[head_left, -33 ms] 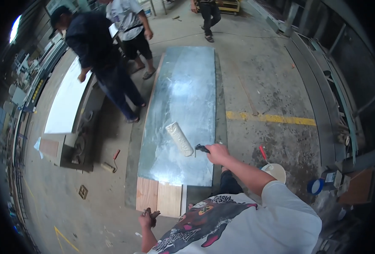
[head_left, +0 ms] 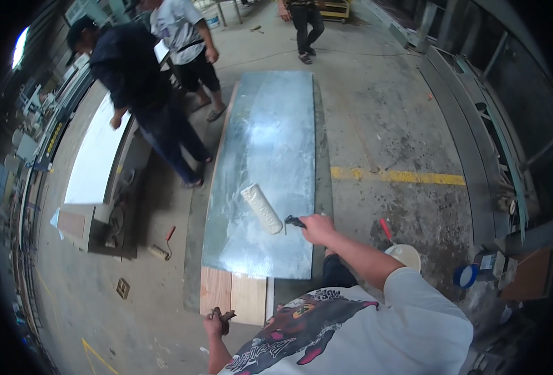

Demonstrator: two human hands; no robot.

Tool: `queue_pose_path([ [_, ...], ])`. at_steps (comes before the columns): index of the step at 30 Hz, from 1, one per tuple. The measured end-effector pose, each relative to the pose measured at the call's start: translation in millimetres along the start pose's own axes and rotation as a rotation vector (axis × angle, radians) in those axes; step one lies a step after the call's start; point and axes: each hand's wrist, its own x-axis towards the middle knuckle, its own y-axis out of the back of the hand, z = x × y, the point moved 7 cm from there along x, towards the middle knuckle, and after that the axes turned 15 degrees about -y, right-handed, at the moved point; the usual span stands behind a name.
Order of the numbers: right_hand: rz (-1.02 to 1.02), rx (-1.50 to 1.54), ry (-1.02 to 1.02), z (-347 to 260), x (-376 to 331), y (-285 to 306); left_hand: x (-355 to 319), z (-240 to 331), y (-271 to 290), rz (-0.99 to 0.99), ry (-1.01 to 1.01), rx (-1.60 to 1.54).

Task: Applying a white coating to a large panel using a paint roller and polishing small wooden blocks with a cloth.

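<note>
right hand (head_left: 319,229) closed around the handle of the cream-sleeved paint roller (head_left: 262,210), positioned over the near half of the blue-grey panel (head_left: 279,150). left hand (head_left: 213,325) off the panel's near left corner; its grip cannot be told. red-handled roller (head_left: 159,252) on floor (head_left: 164,306), left of panel.

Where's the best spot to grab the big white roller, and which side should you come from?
Probably its black handle, from the right, where the right hand holds it. The handle is slim and points that way; the fat white tube looks coated with something, so touching it could be messy.
</note>
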Motion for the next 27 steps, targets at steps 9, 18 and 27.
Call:
queue_pose_path([
  [9,0.013,-0.015,0.135,107,165,157,20,223,-261,-0.173,-0.164,0.174],
  [18,-0.018,0.599,0.121,143,360,300,108,366,-458,-0.436,-0.166,0.456],
  [27,-0.421,1.075,0.002,171,667,415,300,575,-659,-0.554,-0.189,0.564],
])
